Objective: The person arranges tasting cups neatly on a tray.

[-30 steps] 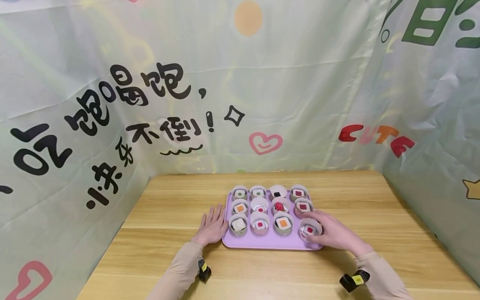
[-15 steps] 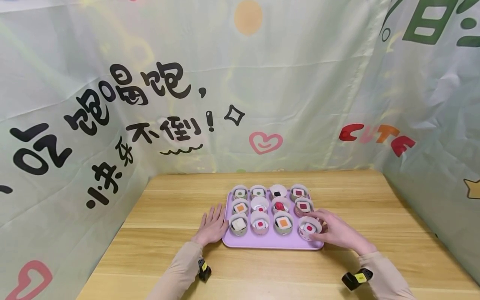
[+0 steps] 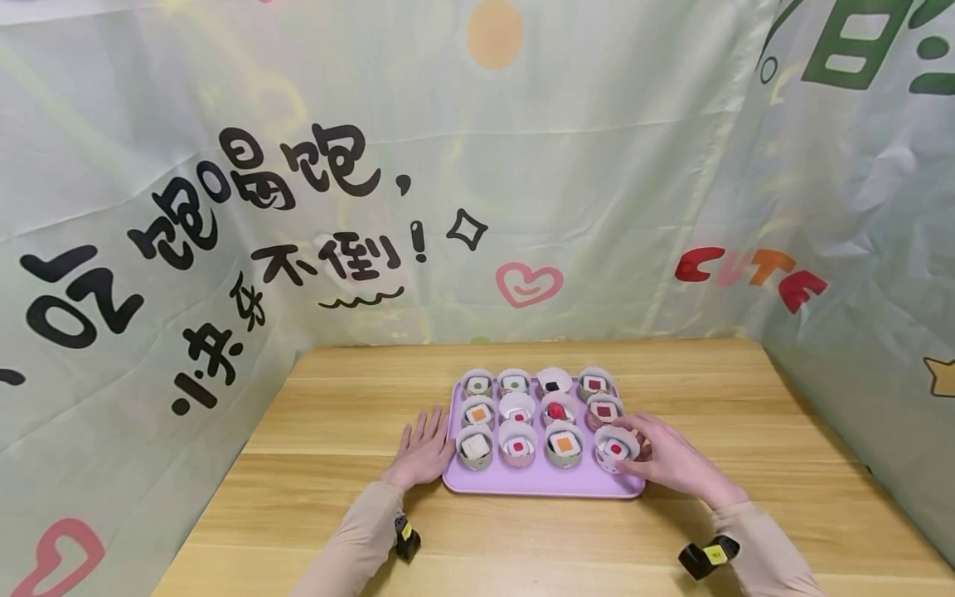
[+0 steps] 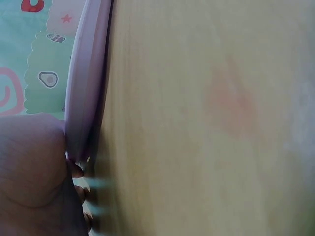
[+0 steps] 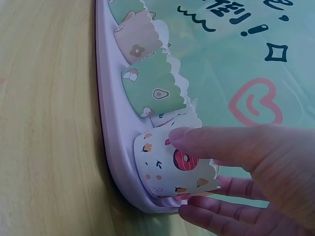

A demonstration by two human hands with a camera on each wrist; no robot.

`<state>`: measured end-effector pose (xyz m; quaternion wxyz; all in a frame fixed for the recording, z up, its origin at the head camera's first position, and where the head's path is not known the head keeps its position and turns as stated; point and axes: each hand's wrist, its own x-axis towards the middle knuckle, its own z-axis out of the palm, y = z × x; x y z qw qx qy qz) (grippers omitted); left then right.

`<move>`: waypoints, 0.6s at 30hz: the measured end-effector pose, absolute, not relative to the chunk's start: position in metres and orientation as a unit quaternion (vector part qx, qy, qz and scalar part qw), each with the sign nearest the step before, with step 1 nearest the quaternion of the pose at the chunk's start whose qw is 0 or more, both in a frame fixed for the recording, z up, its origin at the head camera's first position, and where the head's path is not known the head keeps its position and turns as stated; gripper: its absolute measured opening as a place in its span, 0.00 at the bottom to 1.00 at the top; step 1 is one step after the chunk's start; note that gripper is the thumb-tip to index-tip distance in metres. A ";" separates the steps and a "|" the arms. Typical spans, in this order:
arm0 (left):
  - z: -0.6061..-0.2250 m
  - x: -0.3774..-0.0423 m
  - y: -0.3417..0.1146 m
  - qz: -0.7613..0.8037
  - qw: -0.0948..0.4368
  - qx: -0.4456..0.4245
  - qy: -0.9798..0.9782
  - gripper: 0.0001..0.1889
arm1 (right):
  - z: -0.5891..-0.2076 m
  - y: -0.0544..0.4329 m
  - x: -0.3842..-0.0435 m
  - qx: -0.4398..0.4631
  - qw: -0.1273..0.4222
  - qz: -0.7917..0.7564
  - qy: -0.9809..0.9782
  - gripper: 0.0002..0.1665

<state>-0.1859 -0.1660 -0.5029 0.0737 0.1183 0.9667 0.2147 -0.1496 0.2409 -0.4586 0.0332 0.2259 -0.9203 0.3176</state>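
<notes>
A lilac tray [image 3: 539, 483] bears several patterned paper baking cups, set in three rows, each with a small white square or red piece inside. My right hand [image 3: 666, 458] grips the paper baking cup [image 5: 160, 164] at the tray's front right corner, thumb on the near side and fingers on the far side. That cup is white with doughnut and flower prints; a white square with a red centre sits in it. Flat on the table, my left hand [image 3: 423, 454] lies against the tray's left edge with its fingers straight. In the left wrist view only part of this hand [image 4: 32, 167] shows.
The wooden table [image 3: 343, 497] reaches back to printed cloth walls [image 3: 597, 207] at the rear and both sides. Beside the gripped cup stands a green paper cup [image 5: 152, 86]. Black wrist cameras [image 3: 707, 557] are worn on both sleeves.
The front right cup has shifted slightly back on the tray, roughly into line with its row, with my right hand on it. My left hand and the tray have stayed put.
</notes>
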 end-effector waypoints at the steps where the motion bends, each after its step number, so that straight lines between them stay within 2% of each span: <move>1: -0.503 -0.186 -0.166 0.214 0.075 0.118 0.967 0.33 | -0.458 0.241 -0.150 0.224 0.033 0.318 -0.921 0.35; 11: -0.507 -0.189 -0.165 0.205 0.079 0.108 0.970 0.33 | -0.458 0.241 -0.150 0.225 0.042 0.318 -0.920 0.35; 18: -0.504 -0.188 -0.165 0.209 0.078 0.111 0.968 0.33 | -0.458 0.242 -0.149 0.231 0.032 0.328 -0.916 0.39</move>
